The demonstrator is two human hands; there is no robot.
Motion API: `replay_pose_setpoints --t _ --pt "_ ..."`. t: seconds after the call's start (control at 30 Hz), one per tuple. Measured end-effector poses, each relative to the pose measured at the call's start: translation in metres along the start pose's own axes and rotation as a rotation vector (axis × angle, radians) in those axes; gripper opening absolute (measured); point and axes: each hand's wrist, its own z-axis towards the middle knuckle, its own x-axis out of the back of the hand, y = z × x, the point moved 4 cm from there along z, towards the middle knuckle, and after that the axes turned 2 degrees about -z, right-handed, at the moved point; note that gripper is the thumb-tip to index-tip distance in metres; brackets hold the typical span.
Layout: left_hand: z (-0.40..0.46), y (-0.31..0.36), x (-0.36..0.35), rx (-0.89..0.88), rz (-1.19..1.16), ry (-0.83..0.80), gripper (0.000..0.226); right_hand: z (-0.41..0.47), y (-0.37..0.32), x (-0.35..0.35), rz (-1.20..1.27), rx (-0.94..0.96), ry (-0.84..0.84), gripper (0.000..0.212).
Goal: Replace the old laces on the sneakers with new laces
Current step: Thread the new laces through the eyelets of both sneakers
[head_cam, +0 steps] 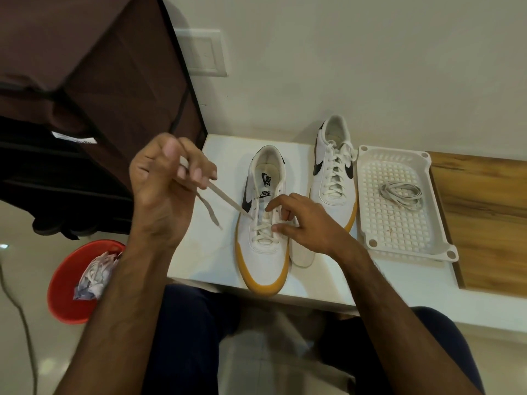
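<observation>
A white sneaker (263, 252) with a black swoosh and a tan sole lies on the white table (205, 252), toe toward me. Only its lower eyelets are laced. My left hand (165, 189) is raised to the left of it and pinches a white lace (225, 199) that runs taut down to the shoe's left eyelets. My right hand (308, 223) rests on the shoe's right eyelet row, fingers curled there; whether it pinches the lace I cannot tell. A second sneaker (333, 172), fully laced, lies behind to the right.
A white perforated tray (399, 232) at the right holds a coiled lace (402, 195). A red bin (68, 286) on the floor at the left holds crumpled laces and paper. A brown cabinet (99, 81) stands at the left, a wooden surface (484, 218) at the right.
</observation>
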Motion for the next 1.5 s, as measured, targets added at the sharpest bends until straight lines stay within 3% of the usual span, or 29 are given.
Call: replay_pose_setpoints --t 0.17,0.27,0.37,0.5,0.6,0.8,0.9,1.03,1.13,1.33,1.5 --pt "0.005 0.021 -0.011 0.004 -0.015 -0.104 0.028 -0.002 -0.004 -0.001 0.041 0.018 0.009 0.034" --pt "-0.001 -0.005 -0.006 0.164 0.278 -0.078 0.024 -0.004 -0.013 0.003 0.022 0.067 0.083 0.023" --pt "-0.015 -0.043 0.000 0.353 0.461 -0.086 0.019 -0.005 -0.022 0.000 -0.146 0.064 0.032 0.023" --pt "-0.039 -0.097 0.019 0.537 0.762 -0.282 0.029 -0.005 -0.022 -0.005 -0.184 0.037 0.017 0.016" --pt "-0.049 -0.113 0.027 0.576 0.839 -0.366 0.035 -0.006 -0.022 -0.009 -0.114 -0.008 0.003 0.012" --pt "-0.036 -0.089 0.012 0.481 0.633 -0.217 0.025 -0.008 -0.015 -0.007 0.042 -0.023 -0.009 0.014" --pt "-0.027 -0.066 0.000 0.378 0.530 -0.164 0.019 -0.009 -0.015 0.003 0.261 -0.098 0.065 0.022" --pt "-0.015 -0.038 -0.025 0.247 0.456 -0.219 0.020 -0.006 -0.035 0.016 0.671 -0.096 0.160 0.045" --pt "-0.010 -0.021 -0.045 0.142 0.432 -0.283 0.026 -0.004 -0.058 0.014 0.816 -0.036 0.088 0.033" --pt "-0.003 0.009 -0.049 -0.023 0.378 -0.152 0.024 -0.005 -0.068 0.007 0.647 0.029 0.009 0.024" --pt "0.002 0.028 -0.034 -0.085 0.115 0.029 0.028 -0.010 -0.038 0.008 0.443 -0.038 -0.047 0.016"
